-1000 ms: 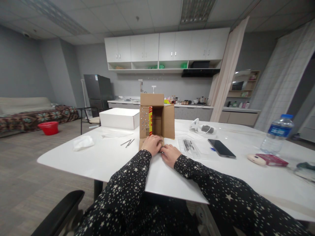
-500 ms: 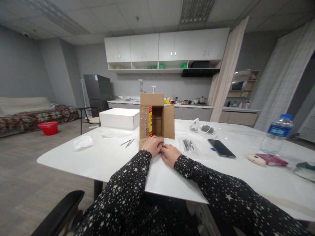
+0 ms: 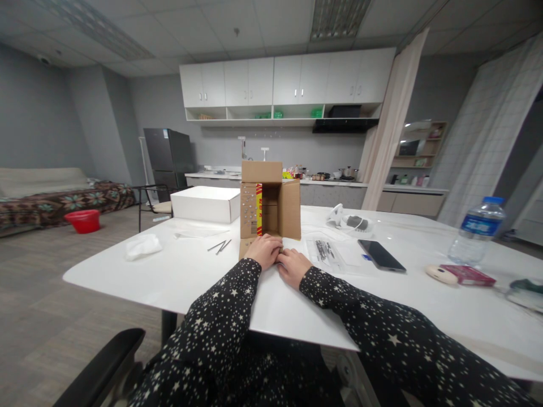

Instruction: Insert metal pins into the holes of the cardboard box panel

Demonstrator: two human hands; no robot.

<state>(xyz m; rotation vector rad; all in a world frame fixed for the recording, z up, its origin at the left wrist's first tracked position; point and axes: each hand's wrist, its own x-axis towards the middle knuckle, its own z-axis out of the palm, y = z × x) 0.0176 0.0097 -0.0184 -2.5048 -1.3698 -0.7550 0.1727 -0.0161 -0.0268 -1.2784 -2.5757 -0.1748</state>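
Left hand (image 3: 263, 250) and right hand (image 3: 293, 267) close together at near edge of carton (image 3: 271, 212), fingers curled; cannot tell whether pinching. Phone (image 3: 382, 256) right of carton.

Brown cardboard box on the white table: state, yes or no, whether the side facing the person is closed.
No, the brown cardboard box has its flaps spread and its inside showing.

Lounge-like room with kitchen: wall cabinets (image 3: 288, 82), range hood (image 3: 339, 126), fridge (image 3: 159, 152), sofa (image 3: 46, 183)

Left hand (image 3: 263, 250) slightly lower now
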